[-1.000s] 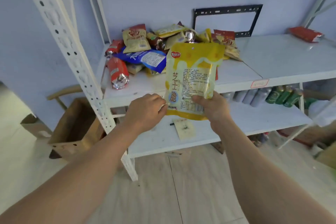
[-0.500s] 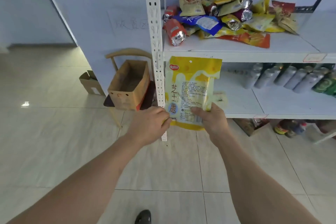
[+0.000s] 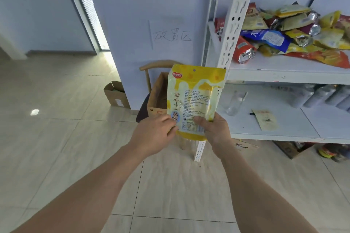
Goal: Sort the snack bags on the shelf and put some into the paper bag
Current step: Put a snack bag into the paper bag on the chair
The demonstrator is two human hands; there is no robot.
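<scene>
I hold a yellow and white snack bag (image 3: pixel 194 98) upright in front of me. My left hand (image 3: pixel 155 134) pinches its lower left edge and my right hand (image 3: pixel 214 130) grips its lower right corner. Right behind it stands the brown paper bag (image 3: pixel 158 94), open at the top, on a wooden chair; the snack bag hides much of it. A pile of several snack bags (image 3: pixel 289 34) lies on the upper board of the white shelf (image 3: pixel 274 73) at the right.
A perforated white shelf post (image 3: pixel 233 30) runs down just right of the held bag. The lower board carries a clear glass (image 3: pixel 233 104), a paper card (image 3: pixel 265 118) and several cans (image 3: pixel 322 95). A small cardboard box (image 3: pixel 115 93) sits on the tiled floor at the wall.
The view has swung left and away from the shelf. The held bag, in both hands throughout, has travelled from in front of the shelf to in front of the paper bag.
</scene>
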